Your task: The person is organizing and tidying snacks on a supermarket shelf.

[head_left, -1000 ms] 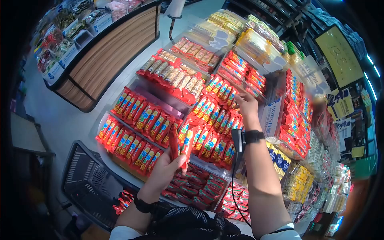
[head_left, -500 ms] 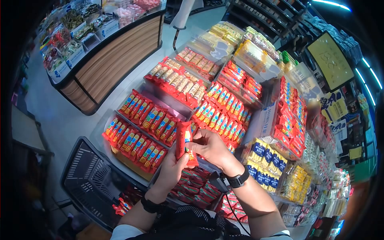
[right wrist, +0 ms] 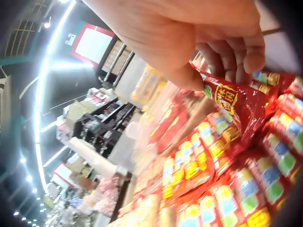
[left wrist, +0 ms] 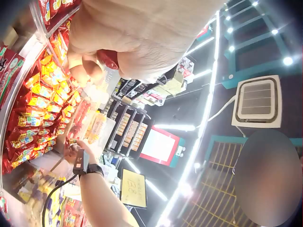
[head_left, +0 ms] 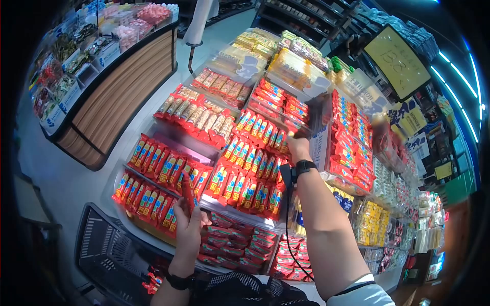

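My left hand (head_left: 189,228) holds a red-wrapped snack bar (head_left: 189,192) upright over the front of the display; its palm hides most of the bar in the left wrist view. At the far right of the middle bin, my right hand (head_left: 298,149) reaches among rows of similar red-wrapped snack bars (head_left: 248,157). The right wrist view shows its thumb and curled fingers pinching one end of a red snack bar (right wrist: 236,101) with yellow lettering, close over the other bars.
Clear dividers part the bins. Dark red packets (head_left: 232,239) fill the bin nearest me, and wafer-like bars (head_left: 196,115) lie at the back left. A grey shopping basket (head_left: 104,250) with a few red packets stands at the left front. A cable hangs from the right wrist camera.
Half a second ago both hands were together at the held bar. Since then my right hand has moved away to the far right of the bin, while the left keeps its bar. The head view has shifted.
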Available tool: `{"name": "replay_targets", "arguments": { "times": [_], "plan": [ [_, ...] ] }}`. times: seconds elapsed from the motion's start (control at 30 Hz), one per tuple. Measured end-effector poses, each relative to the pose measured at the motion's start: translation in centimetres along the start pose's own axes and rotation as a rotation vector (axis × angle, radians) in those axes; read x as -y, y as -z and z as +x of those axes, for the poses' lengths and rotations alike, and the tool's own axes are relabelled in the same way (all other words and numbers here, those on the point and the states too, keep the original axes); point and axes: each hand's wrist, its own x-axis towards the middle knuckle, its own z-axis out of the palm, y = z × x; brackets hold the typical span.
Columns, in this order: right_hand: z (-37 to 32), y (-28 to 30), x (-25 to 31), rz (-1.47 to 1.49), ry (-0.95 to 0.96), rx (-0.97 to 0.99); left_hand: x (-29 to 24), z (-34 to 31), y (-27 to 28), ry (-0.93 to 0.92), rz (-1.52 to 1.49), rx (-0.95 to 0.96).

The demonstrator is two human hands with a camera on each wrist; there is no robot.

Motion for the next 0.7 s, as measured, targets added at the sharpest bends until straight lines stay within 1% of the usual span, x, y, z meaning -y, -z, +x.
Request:
{"name": "replay_targets", "arguments": {
  "times": [0.03,0.1,0.2,0.23,0.3,0.37,0.43,0.57,0.63,0.67,0.7],
  "plan": [
    [-0.1,0.8,0.1,-0.111,-0.050,-0.088,0.0,0.1,0.0,0.018,-0.001,0.007],
    [1.3,0.6,-1.2,-0.191,-0.092,-0.132,0.2,0.6,0.0,0.015,-0.012,0.021],
    [1.6,-0.3,-1.7,-0.288,-0.026,-0.131,0.5,1.5,0.0,0.008,0.045,0.056],
    [1.4,-0.5,-1.4,-0.294,-0.029,-0.126,0.5,1.7,0.1,0.015,0.045,0.052],
    [1.0,-0.7,-1.0,-0.249,0.015,-0.047,0.6,2.2,0.1,0.106,0.036,0.049],
    [1.6,-1.4,-1.2,-0.238,-0.003,-0.026,0.6,2.6,-0.4,0.118,0.018,0.045],
    [2.6,-2.4,-1.9,-0.236,-0.029,-0.099,0.9,3.0,-0.7,0.124,-0.002,0.042],
    [3.6,-3.7,-3.7,-0.210,-0.001,-0.118,1.4,3.4,-0.8,0.163,0.038,0.048],
    [3.8,-3.6,-3.9,-0.250,0.085,-0.094,1.5,3.5,-1.0,0.182,0.047,0.056],
    [3.6,-3.5,-4.1,-0.214,0.114,-0.105,1.5,3.5,-1.1,0.182,0.056,0.076],
    [3.5,-3.4,-4.1,-0.211,0.112,-0.107,1.6,3.5,-1.2,0.181,0.065,0.096]
  ]
}}
